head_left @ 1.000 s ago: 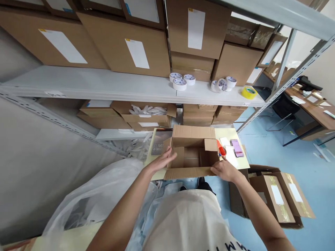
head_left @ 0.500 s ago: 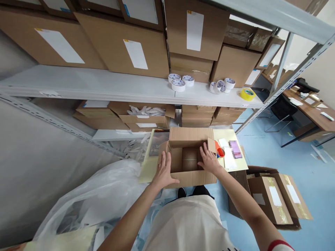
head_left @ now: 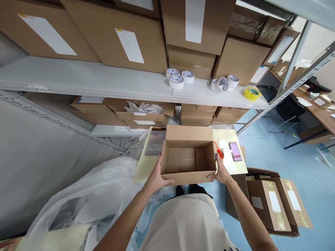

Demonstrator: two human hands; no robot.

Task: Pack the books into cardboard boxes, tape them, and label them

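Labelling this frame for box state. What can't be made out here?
- Head view: right hand fingers go behind the open cardboard box wall; their grip is hidden.
- Red tape dispenser: mostly hidden by the box's right wall.
- Pink item and paper beside it: blurred, unreadable.
- Left hand: palm side hidden against the box.
- Box underside: hidden.

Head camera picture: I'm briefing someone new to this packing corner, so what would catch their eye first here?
Probably the open cardboard box at the centre, empty inside, gripped at its near corners by the left hand and the right hand. Above it, brown cartons with white labels crowd the shelf, where white tape rolls and one yellow tape roll sit along the front edge. A big clear plastic bag billows at lower left.
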